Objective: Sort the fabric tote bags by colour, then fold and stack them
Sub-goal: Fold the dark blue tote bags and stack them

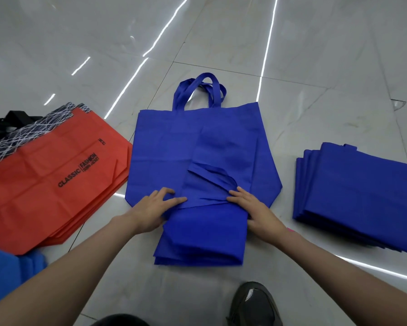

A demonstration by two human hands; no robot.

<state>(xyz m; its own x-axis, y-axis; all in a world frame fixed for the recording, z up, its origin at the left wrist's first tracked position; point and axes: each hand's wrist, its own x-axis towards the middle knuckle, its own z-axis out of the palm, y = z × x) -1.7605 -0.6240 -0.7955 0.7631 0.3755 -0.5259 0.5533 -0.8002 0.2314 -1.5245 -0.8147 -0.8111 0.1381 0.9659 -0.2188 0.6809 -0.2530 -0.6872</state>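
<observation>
A blue tote bag (165, 147) lies flat on the tiled floor, its handles (199, 90) pointing away from me. On its near part rests a folded blue bag (205, 236), with a loose handle strap showing at the fold. My left hand (154, 208) presses flat on the folded bag's left edge. On its right edge my right hand (250, 208) lies with the fingers straight on the fabric. A stack of orange-red bags (44, 184) with black lettering sits to the left. A stack of folded blue bags (362, 196) sits to the right.
Glossy grey floor tiles (221, 38) stretch away beyond the bags. My dark shoe (252, 304) is on the floor just below the folded bag. Black handles (7, 121) stick out behind the red stack. A blue sleeve or cloth (7, 271) shows at lower left.
</observation>
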